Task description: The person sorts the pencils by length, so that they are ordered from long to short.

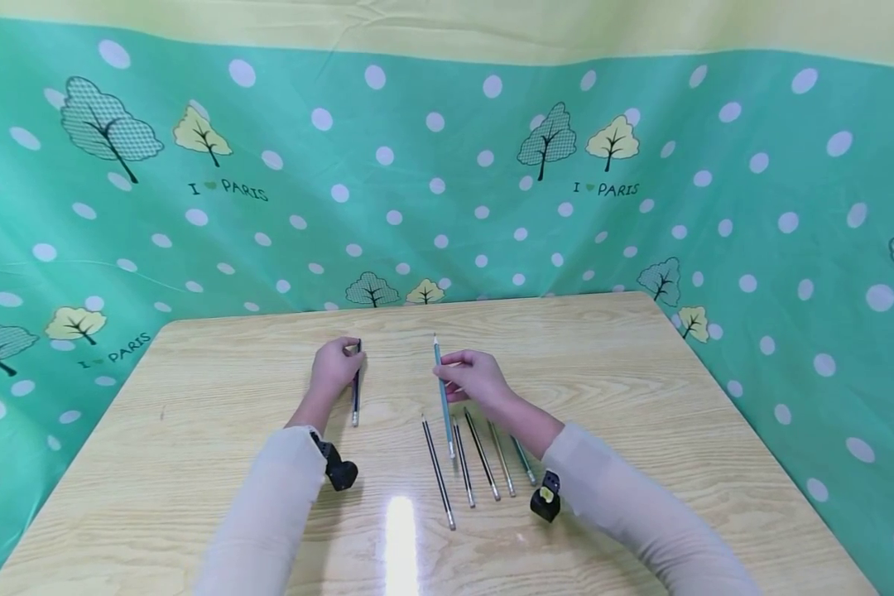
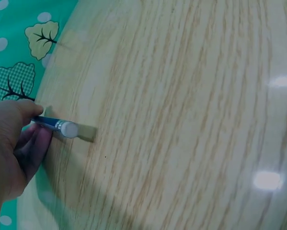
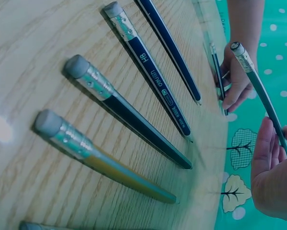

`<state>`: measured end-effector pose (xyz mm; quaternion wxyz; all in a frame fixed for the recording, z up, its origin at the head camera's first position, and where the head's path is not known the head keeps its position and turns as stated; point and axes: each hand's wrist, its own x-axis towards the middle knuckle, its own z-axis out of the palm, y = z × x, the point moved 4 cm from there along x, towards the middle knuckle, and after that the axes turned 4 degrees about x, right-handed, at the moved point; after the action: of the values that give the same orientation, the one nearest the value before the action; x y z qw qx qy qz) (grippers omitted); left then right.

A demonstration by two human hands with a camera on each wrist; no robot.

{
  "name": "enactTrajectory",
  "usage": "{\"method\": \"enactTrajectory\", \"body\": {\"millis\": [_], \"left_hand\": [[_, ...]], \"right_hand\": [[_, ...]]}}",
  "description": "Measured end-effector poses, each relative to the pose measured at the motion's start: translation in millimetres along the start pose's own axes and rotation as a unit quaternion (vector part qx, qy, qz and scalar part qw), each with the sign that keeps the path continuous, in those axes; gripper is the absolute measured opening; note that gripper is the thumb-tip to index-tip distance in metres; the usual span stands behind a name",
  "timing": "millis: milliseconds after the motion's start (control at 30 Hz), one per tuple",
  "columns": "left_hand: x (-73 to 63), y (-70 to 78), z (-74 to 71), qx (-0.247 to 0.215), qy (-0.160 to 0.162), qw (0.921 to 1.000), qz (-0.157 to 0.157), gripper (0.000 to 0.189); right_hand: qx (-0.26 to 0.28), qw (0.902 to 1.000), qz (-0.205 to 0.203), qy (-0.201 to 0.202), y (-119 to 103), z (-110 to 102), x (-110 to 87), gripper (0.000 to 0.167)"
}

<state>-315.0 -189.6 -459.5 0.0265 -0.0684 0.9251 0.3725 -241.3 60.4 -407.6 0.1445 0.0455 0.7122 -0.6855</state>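
Toward the back of the table, my left hand [image 1: 334, 364] pinches a dark blue pencil [image 1: 356, 397] near its far end. Its white eraser end points back toward me, as the left wrist view also shows. To the right, my right hand [image 1: 478, 379] holds a light blue pencil [image 1: 445, 418] between thumb and fingers, tip pointing away from me. In the right wrist view this pencil [image 3: 263, 93] is raised, eraser up. Below the right hand lie several more pencils in a loose fan, among them a dark one [image 1: 438, 472], a gold one [image 1: 502, 459] and a green one [image 1: 524, 460].
The light wood table [image 1: 194, 463] reaches back to a green dotted curtain [image 1: 417, 199] with printed trees, which also runs along both sides. Each wrist wears a small black camera, one on the left sleeve [image 1: 261, 513] and one on the right sleeve [image 1: 633, 505].
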Motion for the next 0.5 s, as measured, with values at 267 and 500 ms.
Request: {"method": "enactTrajectory", "body": {"millis": [267,500], "left_hand": [[-4.1,3.0,-0.4,0.028,0.008,0.9995,0.015,0.042],[-5.6,3.7,-1.1,0.055,0.008,0.9982,0.023,0.044]], "right_hand": [[-0.005,1.0000,0.001,0.006,-1,2,3.5,0.028],[-0.006,0.9999,0.002,0.016,-1,3,10.6,0.028]]}}
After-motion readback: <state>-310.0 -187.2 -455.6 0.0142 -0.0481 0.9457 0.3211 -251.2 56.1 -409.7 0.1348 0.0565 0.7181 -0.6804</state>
